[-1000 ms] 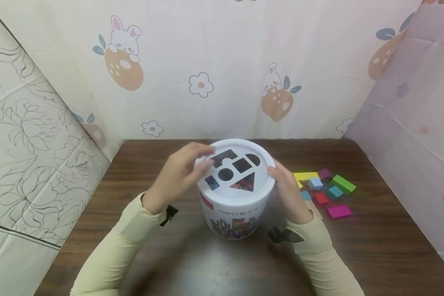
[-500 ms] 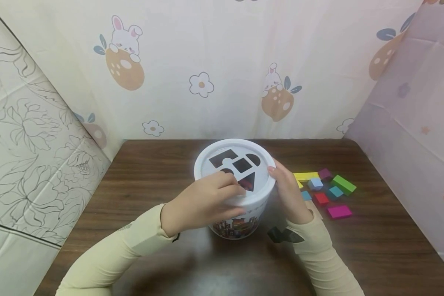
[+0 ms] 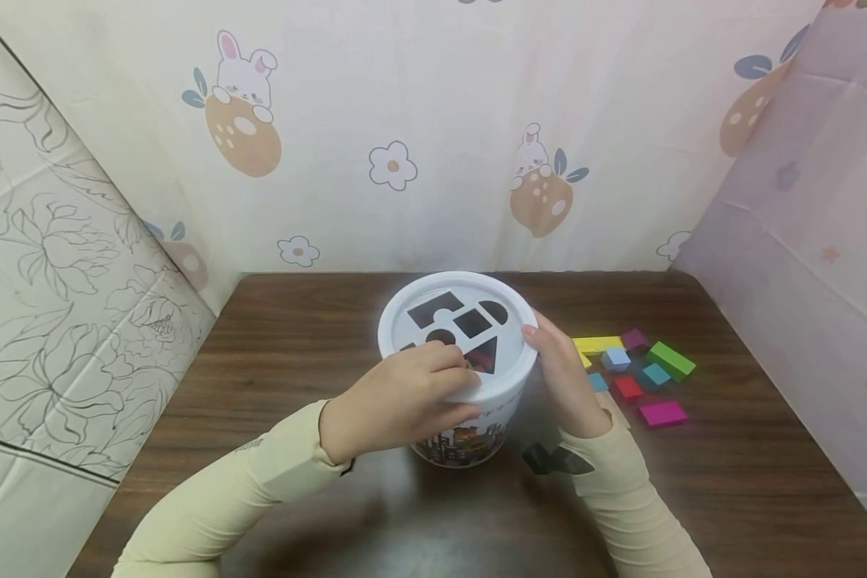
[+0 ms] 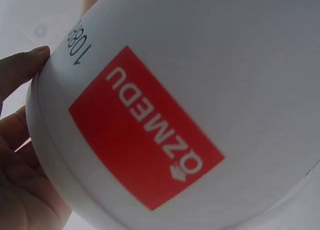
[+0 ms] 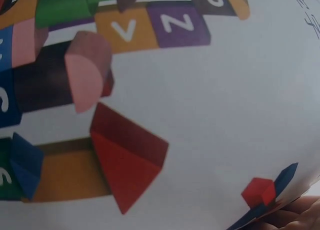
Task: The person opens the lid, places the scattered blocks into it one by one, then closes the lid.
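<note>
A hand could pass over the worktop's point(image 3: 303, 333) back-left corner; the bucket point(image 3: 509, 343) obstructs mid-worktop, and scattered blocks point(image 3: 628, 388) obstruct the right side.

The left hand point(image 3: 402, 397) had left the left side of the lid point(image 3: 511, 343) and come round to its near rim, fingers curled over and thumb below, partly covering the round hole point(image 3: 441, 336) and, seemingly, the triangular hole's point(image 3: 486, 356) near corner.
</note>
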The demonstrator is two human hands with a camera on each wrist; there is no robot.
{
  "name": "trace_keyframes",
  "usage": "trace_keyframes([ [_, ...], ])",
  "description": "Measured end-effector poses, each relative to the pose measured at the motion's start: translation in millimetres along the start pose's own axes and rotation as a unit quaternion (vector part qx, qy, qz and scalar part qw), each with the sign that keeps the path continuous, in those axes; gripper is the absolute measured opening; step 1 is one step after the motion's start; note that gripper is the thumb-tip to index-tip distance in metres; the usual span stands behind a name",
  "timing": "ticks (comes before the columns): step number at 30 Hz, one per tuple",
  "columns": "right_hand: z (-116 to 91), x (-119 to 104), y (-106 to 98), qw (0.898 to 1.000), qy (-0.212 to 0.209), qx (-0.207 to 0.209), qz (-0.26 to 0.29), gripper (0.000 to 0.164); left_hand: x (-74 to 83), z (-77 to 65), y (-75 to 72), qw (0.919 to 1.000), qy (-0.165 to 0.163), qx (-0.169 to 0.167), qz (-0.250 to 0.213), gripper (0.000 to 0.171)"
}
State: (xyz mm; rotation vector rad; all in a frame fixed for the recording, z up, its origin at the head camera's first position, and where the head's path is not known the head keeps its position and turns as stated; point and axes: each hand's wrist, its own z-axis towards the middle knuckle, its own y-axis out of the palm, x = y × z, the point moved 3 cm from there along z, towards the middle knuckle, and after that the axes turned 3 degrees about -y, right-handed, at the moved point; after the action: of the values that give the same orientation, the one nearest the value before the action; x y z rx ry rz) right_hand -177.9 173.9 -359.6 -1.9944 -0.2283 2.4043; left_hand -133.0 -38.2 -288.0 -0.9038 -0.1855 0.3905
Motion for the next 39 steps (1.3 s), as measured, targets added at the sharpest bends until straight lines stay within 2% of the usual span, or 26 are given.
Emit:
trace_keyframes([
  [5,-0.2,1.2,1.1,1.0,0.006,0.003,-0.005,0.049,-2.6,0.1,2.0,0.9987,-0.011,-0.012,-0.049,0.022],
  [11,0.2,0.7,0.6,1.0,0.003,0.004,-0.013,0.049,-4.6,0.6,2.1,0.9954,-0.032,-0.024,-0.087,0.02],
  [15,-0.2,-1.2,0.4,1.0,0.003,0.005,-0.016,0.051,-5.4,2.9,-0.7,0.9936,-0.038,-0.015,-0.105,0.019],
  [19,-2.2,-3.3,0.1,1.0,0.023,0.011,-0.017,0.055,-5.7,7.4,-6.5,0.9933,-0.037,-0.005,-0.11,0.017],
  [23,-4.6,-5.0,-0.1,0.999,0.046,0.009,-0.012,0.059,-5.0,11.2,-13.4,0.9947,-0.045,-0.001,-0.092,0.017],
  [26,-5.9,-5.3,0.0,0.998,0.056,0.003,-0.011,0.059,-3.0,13.2,-20.1,0.9973,-0.05,0.012,-0.053,0.018],
  [32,-3.3,-5.0,0.5,0.999,0.039,-0.002,-0.001,0.055,0.3,15.8,-34.2,0.9975,-0.038,0.053,0.025,0.019],
  [35,-1.5,-4.3,1.4,1.0,0.029,-0.001,0.001,0.052,-1.6,16.2,-40.4,0.9971,-0.044,0.057,0.026,0.019],
  [39,-0.7,-4.1,2.8,1.0,0.019,-0.009,-0.003,0.053,-8.1,15.8,-47.3,0.9959,-0.077,0.048,-0.001,0.021],
])
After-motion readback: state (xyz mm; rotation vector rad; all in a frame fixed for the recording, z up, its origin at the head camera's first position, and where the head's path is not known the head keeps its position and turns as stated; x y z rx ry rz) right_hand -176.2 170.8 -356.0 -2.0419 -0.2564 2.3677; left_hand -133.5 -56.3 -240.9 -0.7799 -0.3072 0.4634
